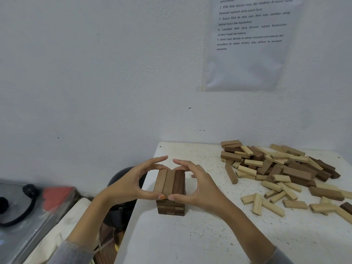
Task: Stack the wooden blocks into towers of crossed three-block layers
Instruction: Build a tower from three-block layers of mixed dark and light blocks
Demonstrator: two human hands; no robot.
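A small tower point(170, 205) of brown wooden blocks stands straight near the left edge of the surface point(190, 237). Its top layer point(169, 182) has three blocks side by side, the right one darker. A messy pile point(282, 172) of pale and brown loose blocks lies off to the right.

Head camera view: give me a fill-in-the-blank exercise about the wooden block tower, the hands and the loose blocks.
1. The uppermost layer of the small brown wooden block tower holds ____ blocks side by side.
2. The left hand and the right hand grip that layer, their ____ almost meeting at its near end.
3. The loose pile of light and dark wooden blocks lies on the speckled white table, to the tower's ____.
Missing words: three; thumbs; right.
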